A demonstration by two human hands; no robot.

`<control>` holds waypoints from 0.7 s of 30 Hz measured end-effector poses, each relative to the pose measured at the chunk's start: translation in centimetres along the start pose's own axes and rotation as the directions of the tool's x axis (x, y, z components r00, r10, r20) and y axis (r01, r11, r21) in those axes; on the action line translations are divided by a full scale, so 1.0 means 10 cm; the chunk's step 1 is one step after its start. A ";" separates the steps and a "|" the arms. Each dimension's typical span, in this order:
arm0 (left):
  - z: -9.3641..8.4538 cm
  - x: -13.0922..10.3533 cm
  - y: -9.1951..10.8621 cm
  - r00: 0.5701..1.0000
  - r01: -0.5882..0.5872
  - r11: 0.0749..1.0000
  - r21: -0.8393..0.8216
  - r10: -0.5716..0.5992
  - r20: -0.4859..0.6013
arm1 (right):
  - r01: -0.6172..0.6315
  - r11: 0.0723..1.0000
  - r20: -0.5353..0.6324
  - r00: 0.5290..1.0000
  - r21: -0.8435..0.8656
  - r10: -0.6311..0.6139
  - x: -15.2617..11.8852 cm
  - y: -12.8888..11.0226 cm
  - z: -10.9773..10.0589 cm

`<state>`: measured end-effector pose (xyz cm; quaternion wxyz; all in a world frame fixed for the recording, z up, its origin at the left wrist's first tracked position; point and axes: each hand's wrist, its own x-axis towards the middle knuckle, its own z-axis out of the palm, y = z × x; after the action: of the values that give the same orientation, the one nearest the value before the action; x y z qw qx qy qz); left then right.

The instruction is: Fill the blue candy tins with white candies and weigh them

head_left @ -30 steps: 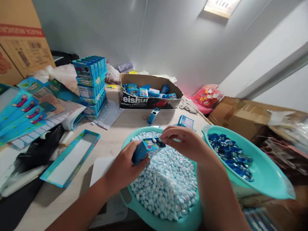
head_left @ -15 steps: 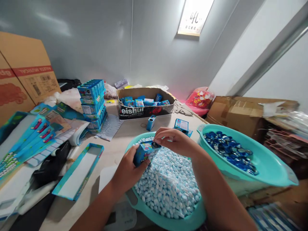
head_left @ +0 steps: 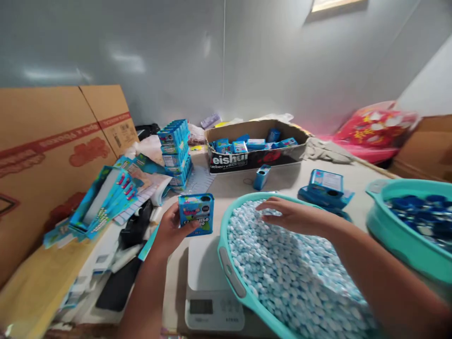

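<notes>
My left hand (head_left: 169, 230) grips a small blue candy box (head_left: 196, 214) upright, thumb across its printed front, just above the far edge of a white kitchen scale (head_left: 205, 266). Over the far part of a turquoise basin (head_left: 243, 301) hovers my right hand (head_left: 282, 214), fingers loosely bent and apart, with nothing visible in them. White and pale blue candies (head_left: 282, 273) fill that basin. Its left handle overlaps the scale. Another blue candy box (head_left: 262, 177) with a dark round opening stands behind the basin.
A cut-down carton (head_left: 254, 157) holds blue boxes at the back. Stacked candy boxes (head_left: 175, 153) and flat printed packaging (head_left: 116, 195) lie left, beside a large cardboard box (head_left: 63, 141). At right are several blue boxes (head_left: 326, 183) and a second basin (head_left: 395, 230) of blue lids.
The view has swung right and down. My left hand has carried the box left, away from the basin to the scale; my right hand has come off the box's top and sits over the candies.
</notes>
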<state>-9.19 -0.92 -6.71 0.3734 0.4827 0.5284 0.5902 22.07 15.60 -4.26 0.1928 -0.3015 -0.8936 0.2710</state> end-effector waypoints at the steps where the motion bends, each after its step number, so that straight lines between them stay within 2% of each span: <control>1: -0.09 -0.03 -0.06 0.999 0.029 0.999 0.021 -0.030 0.031 | 0.008 1.000 0.003 1.000 -0.019 -0.008 0.01 0.01 0.02; 3: -0.18 -0.10 -0.18 0.990 0.078 0.994 0.077 -0.086 0.108 | 0.003 0.998 0.009 1.000 -0.056 -0.002 0.01 0.02 0.04; 6: -0.17 -0.15 -0.31 0.949 0.157 0.978 0.141 -0.189 0.253 | -0.033 0.994 0.064 0.997 -0.104 0.040 0.01 0.04 0.05; 8: -0.17 -0.13 -0.34 0.923 0.202 0.968 0.148 -0.239 0.301 | -0.057 0.989 0.115 0.991 -0.134 0.073 0.02 0.05 0.05; 10: -0.19 -0.10 -0.34 0.919 0.217 0.970 0.109 -0.240 0.313 | -0.072 0.984 0.158 0.983 -0.161 0.098 0.03 0.05 0.07; 12: -0.23 -0.08 -0.33 0.939 0.173 0.985 -0.018 -0.160 0.304 | -0.074 0.981 0.193 0.975 -0.180 0.109 0.04 0.05 0.10; 14: -0.25 -0.07 -0.32 0.975 0.086 0.977 -0.197 -0.042 0.220 | -0.070 0.976 0.210 0.971 -0.204 0.114 0.04 0.05 0.14; 16: -0.24 -0.07 -0.32 0.998 -0.011 0.945 -0.326 0.031 0.054 | -0.086 0.969 0.211 0.968 -0.230 0.136 0.04 0.04 0.17; 19: -0.18 -0.05 -0.32 0.982 -0.098 0.922 -0.374 0.030 -0.184 | -0.110 0.964 0.223 0.961 -0.241 0.165 0.04 0.00 0.18; 21: -0.16 -0.03 -0.31 0.961 -0.100 0.909 -0.404 -0.016 -0.275 | -0.111 0.967 0.251 0.953 -0.231 0.170 0.04 -0.03 0.16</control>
<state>-10.90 -1.12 -9.74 0.3782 0.3183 0.4270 0.7572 20.82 15.13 -5.26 0.0165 -0.3441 -0.9116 0.2244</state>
